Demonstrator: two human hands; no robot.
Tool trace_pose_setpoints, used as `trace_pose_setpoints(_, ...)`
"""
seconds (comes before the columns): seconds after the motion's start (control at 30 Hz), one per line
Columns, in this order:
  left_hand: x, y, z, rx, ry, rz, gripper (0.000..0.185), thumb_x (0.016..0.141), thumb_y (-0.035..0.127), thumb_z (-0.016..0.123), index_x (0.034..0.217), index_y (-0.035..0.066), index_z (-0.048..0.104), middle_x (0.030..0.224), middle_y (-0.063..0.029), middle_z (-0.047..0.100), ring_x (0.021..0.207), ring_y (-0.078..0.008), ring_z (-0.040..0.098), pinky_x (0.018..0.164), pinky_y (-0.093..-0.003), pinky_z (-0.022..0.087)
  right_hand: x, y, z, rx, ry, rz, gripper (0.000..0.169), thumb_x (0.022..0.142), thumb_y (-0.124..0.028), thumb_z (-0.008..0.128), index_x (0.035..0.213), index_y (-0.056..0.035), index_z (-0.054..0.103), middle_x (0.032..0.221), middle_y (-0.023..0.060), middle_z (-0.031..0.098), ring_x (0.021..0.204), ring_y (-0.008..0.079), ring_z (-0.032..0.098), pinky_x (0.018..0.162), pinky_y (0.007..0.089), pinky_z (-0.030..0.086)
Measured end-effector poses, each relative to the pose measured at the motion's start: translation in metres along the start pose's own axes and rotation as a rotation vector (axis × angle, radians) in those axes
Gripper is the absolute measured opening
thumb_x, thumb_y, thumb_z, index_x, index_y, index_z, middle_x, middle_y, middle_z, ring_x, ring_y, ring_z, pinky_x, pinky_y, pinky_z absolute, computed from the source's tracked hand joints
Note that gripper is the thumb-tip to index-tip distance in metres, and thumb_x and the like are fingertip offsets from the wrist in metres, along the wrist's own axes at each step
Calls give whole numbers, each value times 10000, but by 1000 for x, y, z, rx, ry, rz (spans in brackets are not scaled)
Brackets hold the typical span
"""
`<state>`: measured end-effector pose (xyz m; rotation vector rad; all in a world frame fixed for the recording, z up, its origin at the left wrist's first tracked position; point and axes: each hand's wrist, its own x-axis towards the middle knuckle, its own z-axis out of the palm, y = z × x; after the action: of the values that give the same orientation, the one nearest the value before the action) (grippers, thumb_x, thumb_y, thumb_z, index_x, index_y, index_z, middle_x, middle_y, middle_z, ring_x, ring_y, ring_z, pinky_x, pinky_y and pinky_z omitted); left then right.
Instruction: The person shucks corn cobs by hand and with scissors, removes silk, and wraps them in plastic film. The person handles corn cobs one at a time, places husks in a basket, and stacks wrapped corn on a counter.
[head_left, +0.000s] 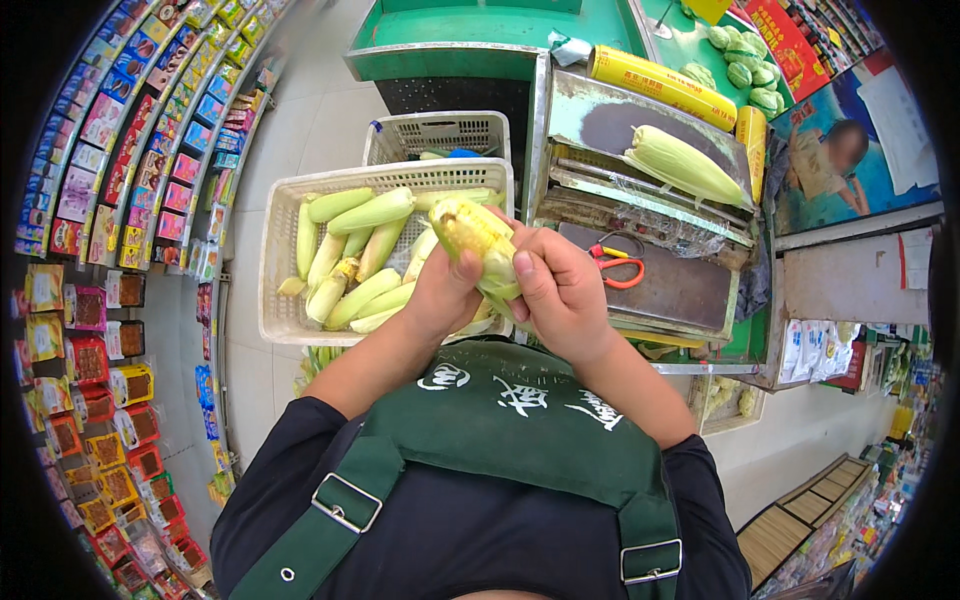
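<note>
An ear of corn with yellow kernels bared at its upper end is held up in front of the green apron. Around its lower part, pale green husk is still wrapped. My left hand grips the ear from the left, thumb pressed on its side. From the right, my right hand pinches the husk between thumb and fingers. Below and left, a white plastic crate holds several ears in husk. Part of the crate is hidden behind my hands.
To the right stands a worn wrapping machine with orange-handled scissors, a husked ear and yellow film rolls on it. A second crate sits beyond the first. Packed snack shelves line the left; cabbages lie far right.
</note>
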<state>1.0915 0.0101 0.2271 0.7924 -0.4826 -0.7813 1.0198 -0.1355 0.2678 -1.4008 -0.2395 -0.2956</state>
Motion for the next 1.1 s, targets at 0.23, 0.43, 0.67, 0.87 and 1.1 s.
trace_pose_setpoints(0.23,4,-7,13,-276,262,-3,629,982,552,471,1329,29,438,1224,-102,563,1120,-200,585,953,-378,492,14,0,4,-488,103,-270,85,939,-41,575,877,16,560,883,104,542,823,265,553,840,365,474)
trace_pose_setpoints(0.43,20,-5,-44,-109,423,-128,575,1014,526,428,1248,8,518,1119,-124,634,1001,-223,648,837,-370,550,13,12,4,-325,-72,86,116,991,-57,495,897,5,523,892,107,518,849,214,537,811,324,449)
trace_pose_setpoints(0.67,53,31,-179,-67,975,62,669,972,567,502,1233,-48,528,1080,-190,660,922,-286,680,776,-449,582,-21,20,-7,-464,-347,54,66,942,-32,534,929,20,496,899,163,487,862,354,502,800,414,431)
trace_pose_setpoints(0.87,67,40,-148,-84,755,47,632,969,603,465,1175,10,539,968,-162,657,862,-277,662,763,-415,576,-28,15,-20,-433,-418,60,141,905,-77,616,901,-4,495,886,157,483,853,344,496,796,411,425)
trace_pose_setpoints(1.1,47,48,-12,430,62,315,747,886,588,615,1299,-2,418,1157,-151,602,1050,-225,614,900,-354,516,42,-8,-30,-471,20,-176,541,848,-208,711,1287,0,472,1255,189,508,1220,328,480,1044,389,381)
